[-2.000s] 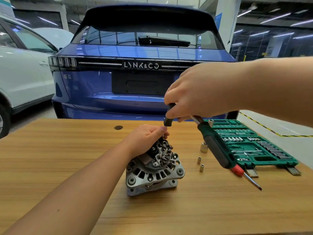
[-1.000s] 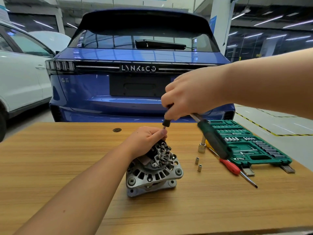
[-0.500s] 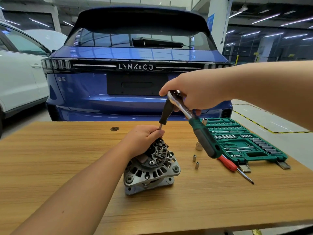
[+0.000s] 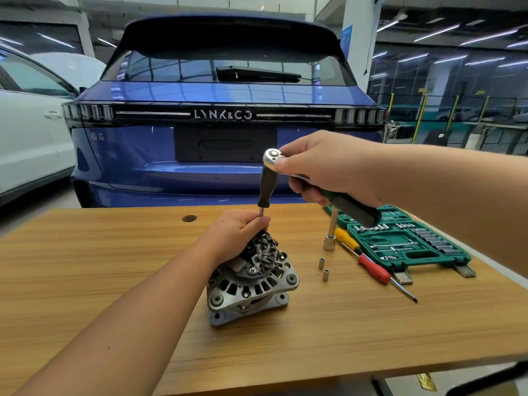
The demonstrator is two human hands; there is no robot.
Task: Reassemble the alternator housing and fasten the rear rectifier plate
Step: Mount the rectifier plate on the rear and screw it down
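Note:
A silver alternator (image 4: 251,284) stands on the wooden table (image 4: 85,267) with its rear rectifier plate (image 4: 267,250) facing up. My left hand (image 4: 237,232) rests on top of the alternator and pinches the thin metal shaft below a black extension (image 4: 267,185). That extension hangs from the chrome head of a ratchet wrench (image 4: 273,157). My right hand (image 4: 323,170) grips the ratchet by its green and black handle (image 4: 354,210), thumb by the head. The shaft's tip is hidden behind my left fingers.
Right of the alternator lie two small sockets (image 4: 323,268), a larger socket on an extension bar (image 4: 330,238), a red and yellow screwdriver (image 4: 371,265) and an open green socket set case (image 4: 408,244). A blue car (image 4: 223,124) stands just behind the table.
My right hand has swung the ratchet handle round to the right and back, from pointing towards me. The extension now stands more upright. My left hand stays on the shaft.

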